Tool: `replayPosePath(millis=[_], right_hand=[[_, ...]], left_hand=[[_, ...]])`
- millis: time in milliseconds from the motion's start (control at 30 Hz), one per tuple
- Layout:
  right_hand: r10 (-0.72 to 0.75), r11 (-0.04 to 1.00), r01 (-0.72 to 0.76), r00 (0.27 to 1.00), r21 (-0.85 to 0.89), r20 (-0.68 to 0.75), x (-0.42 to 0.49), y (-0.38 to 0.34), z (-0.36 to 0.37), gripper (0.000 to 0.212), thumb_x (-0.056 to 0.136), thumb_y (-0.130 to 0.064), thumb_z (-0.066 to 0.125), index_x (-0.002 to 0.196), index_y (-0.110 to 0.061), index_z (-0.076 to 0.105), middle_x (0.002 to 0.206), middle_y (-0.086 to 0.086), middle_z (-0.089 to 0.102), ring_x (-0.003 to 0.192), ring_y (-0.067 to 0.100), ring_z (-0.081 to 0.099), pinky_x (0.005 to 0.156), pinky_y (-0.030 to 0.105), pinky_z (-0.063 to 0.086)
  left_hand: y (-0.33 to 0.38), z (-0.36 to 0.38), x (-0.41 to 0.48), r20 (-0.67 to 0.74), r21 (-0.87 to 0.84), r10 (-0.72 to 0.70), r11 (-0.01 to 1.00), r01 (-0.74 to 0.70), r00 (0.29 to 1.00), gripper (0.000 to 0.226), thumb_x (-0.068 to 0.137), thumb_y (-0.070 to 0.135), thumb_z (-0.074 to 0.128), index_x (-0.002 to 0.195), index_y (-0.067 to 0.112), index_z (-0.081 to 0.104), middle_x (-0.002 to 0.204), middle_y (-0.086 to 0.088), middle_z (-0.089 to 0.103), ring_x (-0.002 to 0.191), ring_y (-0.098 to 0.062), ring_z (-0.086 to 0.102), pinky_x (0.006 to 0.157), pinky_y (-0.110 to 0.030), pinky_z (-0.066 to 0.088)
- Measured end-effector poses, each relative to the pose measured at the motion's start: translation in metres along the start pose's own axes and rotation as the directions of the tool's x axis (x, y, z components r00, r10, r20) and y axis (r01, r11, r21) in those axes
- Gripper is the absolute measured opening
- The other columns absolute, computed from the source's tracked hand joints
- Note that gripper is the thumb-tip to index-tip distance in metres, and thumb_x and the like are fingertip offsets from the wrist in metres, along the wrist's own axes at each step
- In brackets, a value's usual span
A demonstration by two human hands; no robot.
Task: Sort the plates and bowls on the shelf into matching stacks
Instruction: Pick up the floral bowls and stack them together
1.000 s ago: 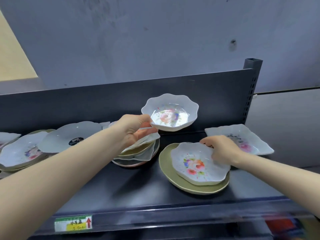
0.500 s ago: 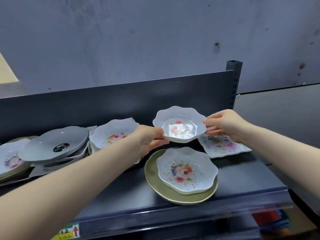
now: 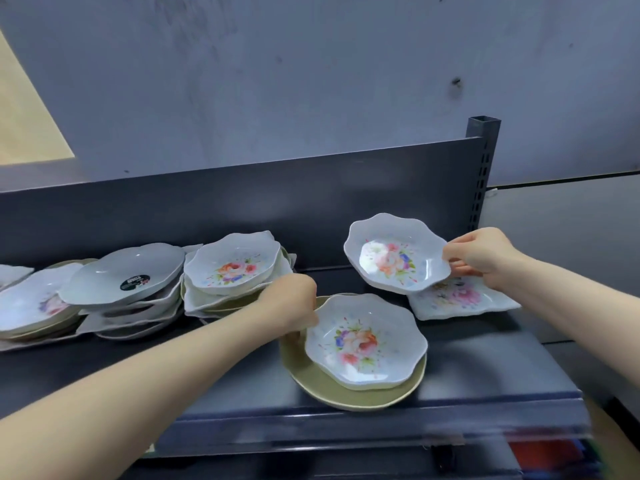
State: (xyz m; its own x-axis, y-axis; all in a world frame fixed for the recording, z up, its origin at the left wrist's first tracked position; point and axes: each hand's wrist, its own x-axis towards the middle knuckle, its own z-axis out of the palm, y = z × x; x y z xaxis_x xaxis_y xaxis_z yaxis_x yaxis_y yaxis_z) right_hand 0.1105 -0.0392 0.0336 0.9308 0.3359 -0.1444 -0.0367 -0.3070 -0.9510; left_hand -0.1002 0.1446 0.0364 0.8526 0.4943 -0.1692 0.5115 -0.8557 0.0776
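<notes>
While right hand (image 3: pixel 481 258) pinches raised bowl (image 3: pixel 394 255), left hand (image 3: pixel 294 301) grips lower bowl (image 3: pixel 363 341).

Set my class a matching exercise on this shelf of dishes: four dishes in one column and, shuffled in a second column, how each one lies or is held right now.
Dishes
1. upper floral bowl
2. front olive-green plate
3. square floral plate
4. grey plate with black sticker

States
A. lying upside down
B. pinched at the rim by the right hand, off the shelf
C. flat on the shelf, far right
D. carrying the lower floral bowl

Pairs: 1-B, 2-D, 3-C, 4-A
</notes>
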Motion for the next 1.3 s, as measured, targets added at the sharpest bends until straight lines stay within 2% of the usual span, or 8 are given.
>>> replayPosePath(millis=[167, 333, 500, 733, 867, 967, 1167, 1300], right_hand=[[-0.021, 1.000, 0.020, 0.996, 0.012, 0.081, 0.008, -0.004, -0.015, 0.013, 0.074, 0.016, 0.058, 0.072, 0.007, 0.067, 0.071, 0.013, 0.060, 0.048, 0.021, 0.057, 0.045, 0.022, 0.052], [-0.088, 0.996, 0.090, 0.976, -0.002, 0.202, 0.018, -0.028, -0.023, 0.015, 0.075, 0.013, 0.058, 0.068, 0.004, 0.068, 0.049, 0.005, 0.057, 0.034, 0.011, 0.054, 0.044, 0.019, 0.052], [-0.127, 0.989, 0.141, 0.967, -0.045, 0.221, 0.024, -0.028, -0.014, 0.014, 0.073, 0.011, 0.062, 0.081, 0.005, 0.072, 0.067, 0.012, 0.066, 0.043, 0.017, 0.064, 0.047, 0.021, 0.055], [-0.199, 0.932, 0.283, 0.922, -0.226, 0.332, 0.024, -0.020, -0.006, 0.031, 0.081, 0.002, 0.052, 0.085, -0.012, 0.078, 0.073, 0.007, 0.071, 0.057, 0.017, 0.064, 0.048, 0.021, 0.053], [-0.093, 0.981, 0.162, 0.879, -0.109, 0.468, 0.017, -0.011, 0.002, 0.033, 0.085, 0.006, 0.045, 0.090, -0.003, 0.077, 0.058, 0.008, 0.063, 0.038, 0.013, 0.055, 0.038, 0.017, 0.044], [-0.150, 0.957, 0.224, 0.926, -0.185, 0.347, 0.021, -0.002, 0.008, 0.030, 0.082, 0.000, 0.050, 0.082, -0.010, 0.079, 0.060, 0.007, 0.059, 0.043, 0.017, 0.048, 0.048, 0.020, 0.039], [-0.155, 0.937, 0.260, 0.907, -0.232, 0.392, 0.024, -0.006, 0.003, 0.020, 0.082, 0.002, 0.053, 0.076, 0.007, 0.071, 0.062, 0.012, 0.054, 0.049, 0.021, 0.049, 0.039, 0.017, 0.043], [-0.165, 0.910, 0.298, 0.899, -0.290, 0.406, 0.029, -0.009, 0.006, 0.016, 0.074, 0.001, 0.057, 0.073, 0.000, 0.074, 0.060, 0.009, 0.060, 0.052, 0.021, 0.055, 0.053, 0.026, 0.051]], left_hand=[[-0.001, -0.008, 0.004, 0.083, -0.372, -0.093, 0.921, 0.117, 0.992, 0.017, 0.071, 0.002, 0.059, 0.080, 0.003, 0.073, 0.067, -0.009, 0.066, 0.056, -0.020, 0.066, 0.052, -0.024, 0.053], [-0.001, -0.046, 0.018, -0.056, -0.603, -0.224, 0.784, 0.146, 0.973, 0.015, 0.075, -0.003, 0.053, 0.076, 0.005, 0.065, 0.055, -0.003, 0.066, 0.047, -0.017, 0.068, 0.043, -0.018, 0.050], [0.018, -0.046, 0.026, 0.064, -0.844, -0.257, 0.502, 0.190, 0.964, 0.014, 0.087, -0.005, 0.044, 0.090, 0.000, 0.057, 0.070, -0.015, 0.067, 0.047, -0.019, 0.069, 0.044, -0.020, 0.054], [0.028, -0.036, 0.034, 0.036, -0.911, -0.227, 0.392, 0.125, 0.973, 0.015, 0.091, 0.007, 0.052, 0.079, 0.003, 0.061, 0.044, 0.001, 0.063, 0.043, -0.011, 0.064, 0.051, -0.024, 0.058], [0.035, -0.035, 0.032, 0.078, -0.951, -0.229, 0.275, 0.141, 0.970, 0.025, 0.095, 0.023, 0.052, 0.083, 0.005, 0.064, 0.066, -0.010, 0.067, 0.051, -0.016, 0.066, 0.056, -0.027, 0.060], [0.041, -0.036, 0.030, 0.140, -0.966, -0.228, 0.181, 0.184, 0.963, 0.043, 0.097, 0.037, 0.043, 0.095, 0.001, 0.066, 0.073, -0.014, 0.070, 0.057, -0.022, 0.070, 0.053, -0.027, 0.058], [0.042, -0.033, 0.023, 0.074, -0.897, -0.191, 0.415, 0.149, 0.979, 0.028, 0.087, 0.004, 0.047, 0.106, -0.002, 0.067, 0.095, -0.020, 0.072, 0.067, -0.021, 0.069, 0.057, -0.028, 0.059], [0.039, -0.025, 0.018, 0.037, -0.896, -0.222, 0.424, 0.131, 0.974, 0.024, 0.088, 0.005, 0.052, 0.103, -0.001, 0.069, 0.091, -0.015, 0.072, 0.065, -0.019, 0.068, 0.053, -0.023, 0.056]])
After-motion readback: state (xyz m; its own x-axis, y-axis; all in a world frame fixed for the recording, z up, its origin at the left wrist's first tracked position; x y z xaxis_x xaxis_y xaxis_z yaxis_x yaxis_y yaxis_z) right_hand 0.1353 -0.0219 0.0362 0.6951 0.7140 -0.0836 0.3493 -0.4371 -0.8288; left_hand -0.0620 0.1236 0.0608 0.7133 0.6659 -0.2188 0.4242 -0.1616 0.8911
